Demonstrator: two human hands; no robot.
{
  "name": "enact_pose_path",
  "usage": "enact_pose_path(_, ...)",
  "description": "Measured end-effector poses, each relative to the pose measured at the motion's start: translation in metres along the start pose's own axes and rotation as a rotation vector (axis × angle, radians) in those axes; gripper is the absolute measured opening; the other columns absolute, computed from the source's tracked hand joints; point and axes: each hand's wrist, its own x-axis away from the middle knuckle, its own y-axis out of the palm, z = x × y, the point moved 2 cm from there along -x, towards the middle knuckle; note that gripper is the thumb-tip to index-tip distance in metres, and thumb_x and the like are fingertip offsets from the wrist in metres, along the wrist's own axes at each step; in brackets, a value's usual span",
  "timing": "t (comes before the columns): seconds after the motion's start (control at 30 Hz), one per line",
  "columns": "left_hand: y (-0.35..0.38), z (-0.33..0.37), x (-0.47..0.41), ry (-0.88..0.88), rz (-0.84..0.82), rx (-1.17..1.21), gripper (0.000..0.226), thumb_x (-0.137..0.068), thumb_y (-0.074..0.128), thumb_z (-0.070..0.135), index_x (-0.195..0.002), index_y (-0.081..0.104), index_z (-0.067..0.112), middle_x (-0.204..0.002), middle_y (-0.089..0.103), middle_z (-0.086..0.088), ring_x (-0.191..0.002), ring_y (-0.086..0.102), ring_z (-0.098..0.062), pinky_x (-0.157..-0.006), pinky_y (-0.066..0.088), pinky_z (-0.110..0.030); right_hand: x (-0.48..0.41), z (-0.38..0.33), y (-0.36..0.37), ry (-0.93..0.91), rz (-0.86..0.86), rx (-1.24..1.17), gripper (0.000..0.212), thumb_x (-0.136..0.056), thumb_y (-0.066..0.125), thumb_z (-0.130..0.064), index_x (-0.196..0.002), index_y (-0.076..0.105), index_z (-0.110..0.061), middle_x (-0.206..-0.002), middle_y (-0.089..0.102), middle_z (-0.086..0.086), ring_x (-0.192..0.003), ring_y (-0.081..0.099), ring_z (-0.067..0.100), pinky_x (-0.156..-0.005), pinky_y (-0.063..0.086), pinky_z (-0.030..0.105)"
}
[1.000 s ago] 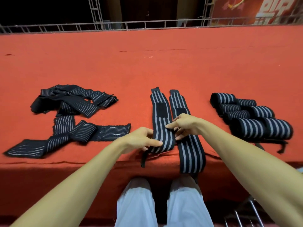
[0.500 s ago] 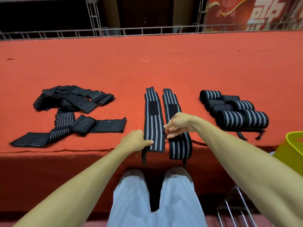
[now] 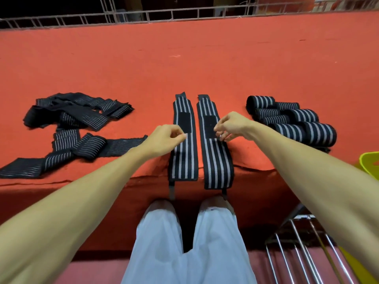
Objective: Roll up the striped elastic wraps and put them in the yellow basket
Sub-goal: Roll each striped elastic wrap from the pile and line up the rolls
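Head view: two black white-striped elastic wraps (image 3: pixel 183 160) flat on red counter (image 3: pixel 184 68); left hand (image 3: pixel 166 138) above one, fingers clenched, empty; right hand (image 3: pixel 232 127) fingers curled, cannot tell grasp.

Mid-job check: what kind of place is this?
Probably an event stage or hall, not a home: a wide red-carpeted platform, metal truss railing along its far edge, a steel rack at lower right.

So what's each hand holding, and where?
Cannot tell. Left hand curls its fingers over the left flat black-and-white striped elastic wrap near its black patch, right hand over the right wrap; pinch unclear.
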Motion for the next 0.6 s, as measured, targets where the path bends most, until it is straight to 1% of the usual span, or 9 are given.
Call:
enact_pose_path(0.07,0.004,-0.001,-0.010,-0.003,0.015,0.065,0.022,-0.098,0.052,0.034,-0.090,0.066,0.020,-0.084,0.067,0.001,-0.076,0.060,-0.014,-0.073,0.049,-0.031,-0.015,0.004,-0.006,-0.029,0.044,0.035,0.010,-0.095,0.057,-0.006,-0.092,0.066,-0.005,-0.091,0.066,0.010,-0.071,0.061,0.017,-0.056,0.054,0.023)
enact_pose_path(0.17,0.005,-0.012,-0.034,-0.046,-0.047,0.055,0.020,-0.097,0.053,0.035,-0.088,0.068,0.024,-0.088,0.069,0.001,-0.086,0.064,-0.018,-0.082,0.052,-0.038,-0.041,0.011,-0.013,-0.053,0.076,0.084,0.010,-0.093,0.060,-0.010,-0.088,0.068,-0.010,-0.087,0.066,0.007,-0.074,0.060,0.015,-0.069,0.055,0.030)
enact_pose_path(0.23,0.005,-0.021,-0.051,-0.069,-0.061,0.056,0.019,-0.096,0.055,0.033,-0.088,0.069,0.023,-0.089,0.070,0.001,-0.088,0.065,-0.018,-0.085,0.052,-0.040,-0.061,0.013,-0.017,-0.062,0.108,0.108,0.010,-0.091,0.061,-0.008,-0.085,0.069,-0.011,-0.085,0.066,0.007,-0.073,0.059,0.017,-0.068,0.052,0.031)
enact_pose_path(0.3,0.007,-0.031,-0.069,-0.084,-0.034,0.077,0.018,-0.095,0.057,0.029,-0.091,0.071,0.020,-0.090,0.071,0.004,-0.087,0.065,-0.015,-0.087,0.052,-0.037,-0.081,0.014,-0.020,-0.067,0.161,0.111,0.011,-0.089,0.062,-0.006,-0.083,0.068,-0.013,-0.082,0.066,0.008,-0.069,0.058,0.018,-0.063,0.050,0.031)
enact_pose_path(0.37,0.010,-0.041,-0.090,-0.104,-0.008,0.092,0.014,-0.094,0.059,0.025,-0.090,0.071,0.019,-0.089,0.070,0.009,-0.084,0.062,-0.009,-0.084,0.050,-0.027,-0.106,0.015,-0.021,-0.054,0.201,0.107,0.013,-0.088,0.062,-0.007,-0.082,0.066,-0.017,-0.084,0.067,0.009,-0.071,0.061,0.021,-0.066,0.054,0.035)
enact_pose_path(0.43,0.014,-0.050,-0.112,-0.128,0.028,0.099,0.011,-0.093,0.060,0.021,-0.090,0.070,0.019,-0.089,0.069,0.009,-0.083,0.061,-0.006,-0.075,0.043,-0.012,-0.132,0.016,-0.023,-0.054,0.234,0.127,0.010,-0.088,0.063,-0.010,-0.091,0.067,-0.018,-0.091,0.068,0.005,-0.081,0.062,0.022,-0.074,0.052,0.033)
enact_pose_path(0.5,0.015,-0.058,-0.139,-0.139,0.113,0.112,0.011,-0.093,0.060,0.017,-0.091,0.070,0.017,-0.091,0.068,0.005,-0.084,0.059,-0.006,-0.067,0.037,-0.004,-0.159,0.017,-0.024,-0.067,0.268,0.182,0.022,-0.089,0.063,-0.014,-0.110,0.067,-0.014,-0.102,0.066,0.002,-0.094,0.060,0.020,-0.080,0.042,0.023)
enact_pose_path(0.53,0.015,-0.062,-0.152,-0.146,0.158,0.113,0.011,-0.092,0.059,0.015,-0.093,0.070,0.015,-0.094,0.067,0.002,-0.084,0.058,-0.008,-0.066,0.036,-0.006,-0.170,0.017,-0.025,-0.067,0.285,0.191,0.028,-0.089,0.062,-0.015,-0.116,0.064,-0.013,-0.111,0.066,0.002,-0.103,0.060,0.020,-0.083,0.038,0.021)
enact_pose_path(0.6,0.018,-0.072,-0.178,-0.178,0.214,0.108,0.013,-0.092,0.056,0.013,-0.096,0.068,0.015,-0.100,0.061,-0.003,-0.089,0.056,-0.012,-0.074,0.036,-0.014,-0.194,0.021,-0.025,-0.058,0.311,0.160,0.034,-0.089,0.061,-0.016,-0.122,0.061,-0.011,-0.122,0.064,0.004,-0.116,0.057,0.022,-0.086,0.036,0.022)
